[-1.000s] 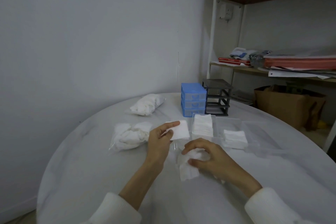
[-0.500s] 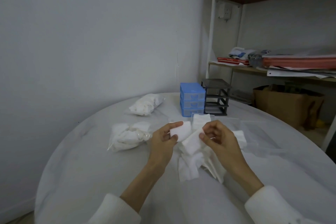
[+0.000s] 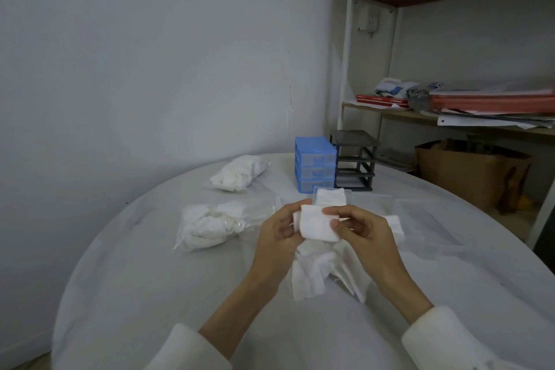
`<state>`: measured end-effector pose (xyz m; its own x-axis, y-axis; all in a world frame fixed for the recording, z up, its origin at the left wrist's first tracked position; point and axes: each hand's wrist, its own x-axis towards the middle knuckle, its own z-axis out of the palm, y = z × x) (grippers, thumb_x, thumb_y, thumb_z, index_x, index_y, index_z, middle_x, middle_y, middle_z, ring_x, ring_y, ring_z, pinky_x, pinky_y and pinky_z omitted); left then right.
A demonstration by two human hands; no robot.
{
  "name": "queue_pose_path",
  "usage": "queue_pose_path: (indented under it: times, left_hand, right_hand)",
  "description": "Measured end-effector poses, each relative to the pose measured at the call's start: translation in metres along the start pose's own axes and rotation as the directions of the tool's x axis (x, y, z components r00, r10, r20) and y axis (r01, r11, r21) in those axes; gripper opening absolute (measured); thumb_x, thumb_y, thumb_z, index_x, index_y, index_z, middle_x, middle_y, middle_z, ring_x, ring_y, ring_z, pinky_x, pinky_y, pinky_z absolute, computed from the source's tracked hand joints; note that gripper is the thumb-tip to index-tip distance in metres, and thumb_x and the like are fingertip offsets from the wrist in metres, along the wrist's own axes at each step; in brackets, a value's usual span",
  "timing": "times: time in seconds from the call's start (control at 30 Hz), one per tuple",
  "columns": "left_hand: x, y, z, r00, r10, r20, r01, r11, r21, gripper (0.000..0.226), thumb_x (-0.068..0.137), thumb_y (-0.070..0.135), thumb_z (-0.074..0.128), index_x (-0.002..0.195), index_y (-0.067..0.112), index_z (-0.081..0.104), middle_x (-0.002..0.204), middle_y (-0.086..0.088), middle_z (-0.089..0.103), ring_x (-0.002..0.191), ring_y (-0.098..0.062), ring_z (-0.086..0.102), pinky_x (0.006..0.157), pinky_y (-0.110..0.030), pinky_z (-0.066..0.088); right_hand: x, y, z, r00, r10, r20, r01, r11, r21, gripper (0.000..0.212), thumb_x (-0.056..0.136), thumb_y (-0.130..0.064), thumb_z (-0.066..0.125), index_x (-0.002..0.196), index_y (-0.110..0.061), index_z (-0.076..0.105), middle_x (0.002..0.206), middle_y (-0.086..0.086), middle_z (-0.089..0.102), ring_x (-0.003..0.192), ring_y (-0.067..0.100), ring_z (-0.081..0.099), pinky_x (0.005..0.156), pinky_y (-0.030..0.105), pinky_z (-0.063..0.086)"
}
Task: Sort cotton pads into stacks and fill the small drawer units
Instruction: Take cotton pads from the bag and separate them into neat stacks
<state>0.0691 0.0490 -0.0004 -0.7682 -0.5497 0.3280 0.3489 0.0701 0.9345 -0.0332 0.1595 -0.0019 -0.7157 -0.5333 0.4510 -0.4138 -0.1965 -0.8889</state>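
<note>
Both hands hold a small stack of square white cotton pads (image 3: 315, 224) above the table. My left hand (image 3: 277, 234) grips its left edge, my right hand (image 3: 362, 233) pinches its right edge. Beneath them lies a loose heap of pads (image 3: 318, 272). Behind the hands a clear drawer tray (image 3: 371, 198) holds a neat pad stack (image 3: 330, 197); a second stack (image 3: 395, 222) shows to the right. A blue drawer unit (image 3: 314, 164) and a dark grey drawer frame (image 3: 356, 159), its slots without drawers, stand at the back.
Two clear bags of cotton pads lie at the left, one near (image 3: 211, 225) and one farther back (image 3: 240, 173). The round table (image 3: 150, 279) has a white cover. A shelf rack (image 3: 450, 117) with papers and a cardboard box (image 3: 468, 174) stand to the right.
My right hand lifted a pad from the heap and brought it onto the pads in my left hand; both hands now hold the stack together.
</note>
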Motion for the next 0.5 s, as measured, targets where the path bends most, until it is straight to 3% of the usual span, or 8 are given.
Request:
queue_pose_path:
  times: [0.13,0.3,0.5]
  left_hand:
    - [-0.0006,-0.0001,0.0008,1.0,-0.005,0.018,0.005,1.0,-0.002,0.043,0.083,-0.016,0.054,0.11,0.016,0.063,0.095,0.005,0.072,0.089,-0.006,0.068,0.069,-0.016,0.052]
    - [-0.0017,0.0013,0.0015,0.999,-0.026,0.042,0.027,1.0,-0.009,0.047,0.084,-0.016,0.046,0.11,0.017,0.065,0.099,0.0,0.073,0.092,-0.012,0.068,0.072,-0.019,0.052]
    - [0.0006,0.0043,0.0039,0.995,-0.098,0.036,0.098,0.995,-0.007,0.045,0.086,-0.008,0.04,0.1,0.024,0.069,0.085,0.008,0.071,0.081,-0.006,0.066,0.073,-0.019,0.053]
  right_hand:
    - [-0.0005,-0.0027,-0.0007,1.0,-0.03,-0.01,0.03,0.999,-0.042,0.032,0.082,0.002,0.064,0.084,-0.029,0.069,0.09,-0.017,0.069,0.068,-0.002,0.057,0.069,0.012,0.048]
    - [-0.003,-0.0044,-0.0009,0.998,-0.067,0.009,0.068,0.991,-0.115,0.033,0.083,0.001,0.064,0.085,-0.032,0.068,0.095,-0.014,0.068,0.074,-0.002,0.059,0.069,0.011,0.048]
    - [-0.0037,-0.0046,-0.002,0.996,-0.085,0.024,0.087,0.984,-0.153,0.03,0.085,0.0,0.063,0.088,-0.03,0.068,0.097,-0.012,0.067,0.078,-0.001,0.058,0.068,0.01,0.046]
